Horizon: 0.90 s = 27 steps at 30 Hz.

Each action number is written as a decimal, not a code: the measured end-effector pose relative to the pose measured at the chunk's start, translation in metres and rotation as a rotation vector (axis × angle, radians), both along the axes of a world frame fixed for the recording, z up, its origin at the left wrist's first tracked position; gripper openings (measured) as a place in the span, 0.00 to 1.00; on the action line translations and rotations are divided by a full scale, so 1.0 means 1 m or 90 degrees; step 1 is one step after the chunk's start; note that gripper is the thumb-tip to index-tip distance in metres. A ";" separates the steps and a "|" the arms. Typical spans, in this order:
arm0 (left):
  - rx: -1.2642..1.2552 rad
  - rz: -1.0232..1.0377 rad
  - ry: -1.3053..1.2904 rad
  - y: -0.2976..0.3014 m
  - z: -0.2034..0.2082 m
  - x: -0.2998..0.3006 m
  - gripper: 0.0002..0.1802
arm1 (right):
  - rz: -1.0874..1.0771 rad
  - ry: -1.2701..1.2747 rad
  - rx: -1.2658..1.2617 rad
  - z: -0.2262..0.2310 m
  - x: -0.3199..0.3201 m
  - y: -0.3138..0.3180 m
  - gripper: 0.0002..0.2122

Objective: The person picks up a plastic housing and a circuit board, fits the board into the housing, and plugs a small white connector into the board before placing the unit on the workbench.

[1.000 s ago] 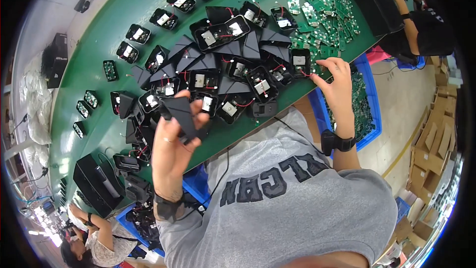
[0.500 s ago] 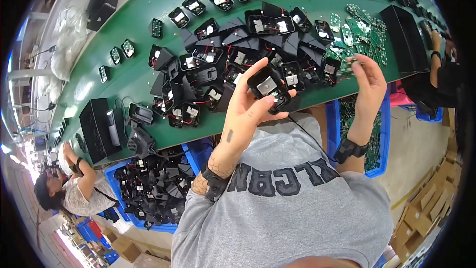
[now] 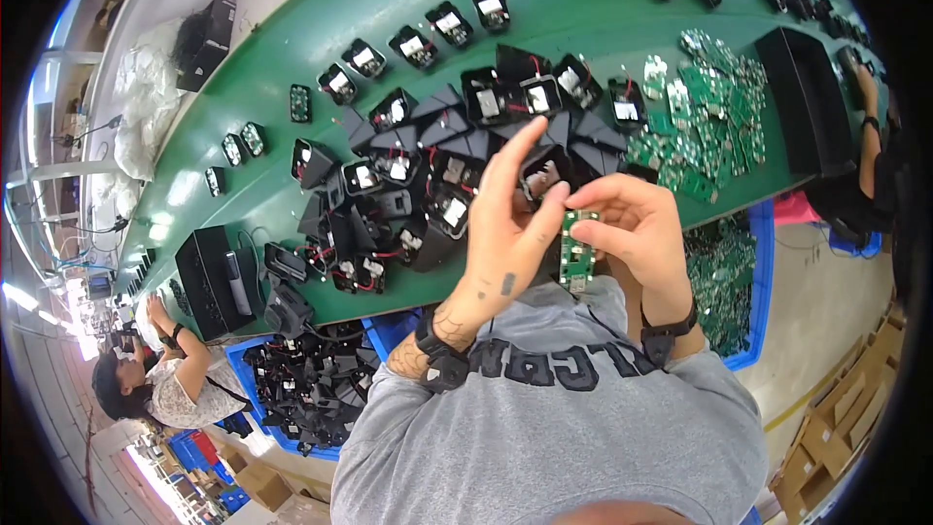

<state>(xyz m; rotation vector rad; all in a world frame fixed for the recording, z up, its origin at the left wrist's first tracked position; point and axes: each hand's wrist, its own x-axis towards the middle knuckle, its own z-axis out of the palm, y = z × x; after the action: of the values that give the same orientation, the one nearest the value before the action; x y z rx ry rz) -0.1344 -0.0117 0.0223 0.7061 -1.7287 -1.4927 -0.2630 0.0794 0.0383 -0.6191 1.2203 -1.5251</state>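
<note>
My left hand (image 3: 510, 233) is around a black plastic housing (image 3: 556, 163), seen between its raised index finger and thumb. The housing is tilted away, and my hands hide much of it and my other left fingers. My right hand (image 3: 637, 238) pinches a narrow green circuit board (image 3: 577, 267) between thumb and index finger. The board hangs upright, its top end close to my left thumb tip. Behind my hands spreads a pile of black housings (image 3: 452, 126) with metal plates and red wires. Loose green circuit boards (image 3: 714, 107) lie heaped to the right.
A row of housings (image 3: 413, 47) lines the green table (image 3: 379, 0). Black boxes (image 3: 209, 277) (image 3: 802, 102) stand left and right. Blue bins of housings (image 3: 335, 447) and boards (image 3: 763, 301) sit below the edge. Co-workers (image 3: 170, 379) (image 3: 865, 156) work at both sides.
My right hand has brought the circuit board from the board heap left to beside my left hand. The housing has tilted away and shows less. The whole view has shifted slightly.
</note>
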 end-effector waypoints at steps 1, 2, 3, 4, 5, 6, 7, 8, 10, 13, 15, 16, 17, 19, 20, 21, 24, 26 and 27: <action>0.034 -0.002 0.000 -0.003 0.002 -0.005 0.32 | 0.031 -0.006 0.015 0.000 -0.009 -0.001 0.12; 0.067 -0.002 0.001 -0.006 0.003 -0.010 0.32 | 0.039 -0.008 0.009 0.000 -0.016 -0.004 0.12; 0.083 -0.006 0.028 -0.010 0.003 -0.013 0.32 | 0.048 0.013 0.022 0.001 -0.020 -0.009 0.12; 0.060 -0.007 0.021 -0.013 0.004 -0.015 0.32 | 0.052 0.035 0.039 0.003 -0.022 -0.012 0.11; 0.073 -0.012 0.011 -0.017 0.003 -0.015 0.31 | 0.051 0.048 0.052 0.007 -0.021 -0.016 0.10; 0.087 -0.017 0.002 -0.021 0.002 -0.013 0.31 | 0.056 0.048 0.050 0.005 -0.021 -0.020 0.10; 0.032 -0.023 -0.051 -0.026 -0.001 -0.010 0.31 | 0.023 0.072 0.029 0.002 -0.024 -0.020 0.09; 0.037 -0.020 -0.049 -0.028 0.000 -0.006 0.31 | -0.012 0.096 0.009 0.000 -0.026 -0.020 0.09; 0.241 -0.137 0.077 -0.028 0.006 0.003 0.31 | -0.073 0.160 0.001 -0.001 -0.027 -0.024 0.08; 0.387 -0.226 0.068 -0.032 0.008 0.015 0.30 | -0.026 0.124 -0.083 -0.008 -0.025 -0.030 0.11; 0.427 -0.224 0.087 -0.037 0.003 0.023 0.30 | -0.093 0.139 -0.048 -0.003 -0.021 -0.031 0.13; 0.416 -0.213 0.101 -0.040 -0.003 0.029 0.30 | -0.099 0.153 -0.036 -0.006 -0.025 -0.028 0.14; 0.403 -0.198 0.096 -0.040 -0.004 0.033 0.30 | -0.156 0.140 -0.049 -0.019 -0.032 -0.020 0.13; 0.366 -0.158 0.075 -0.036 -0.005 0.036 0.29 | -0.218 0.048 -0.128 -0.043 -0.039 -0.012 0.09; 0.368 -0.162 0.075 -0.034 -0.005 0.038 0.29 | -0.206 -0.014 -0.151 -0.045 -0.038 -0.009 0.08; 0.369 -0.180 0.074 -0.031 -0.005 0.041 0.30 | -0.175 -0.041 -0.140 -0.046 -0.032 -0.009 0.09; 0.380 -0.209 0.070 -0.023 -0.005 0.046 0.30 | -0.129 -0.097 -0.040 -0.038 -0.007 -0.025 0.11; 0.394 -0.211 0.101 -0.021 -0.004 0.049 0.30 | -0.079 -0.138 -0.019 -0.044 0.000 -0.036 0.11; 0.397 -0.218 0.108 -0.021 -0.003 0.049 0.31 | -0.077 -0.183 -0.023 -0.046 0.003 -0.038 0.11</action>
<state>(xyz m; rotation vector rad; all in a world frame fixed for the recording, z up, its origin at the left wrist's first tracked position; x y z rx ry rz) -0.0851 -0.0327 0.0192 0.5758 -1.2924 -2.3041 -0.2599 0.0415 -0.0076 -0.3392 1.0265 -1.6754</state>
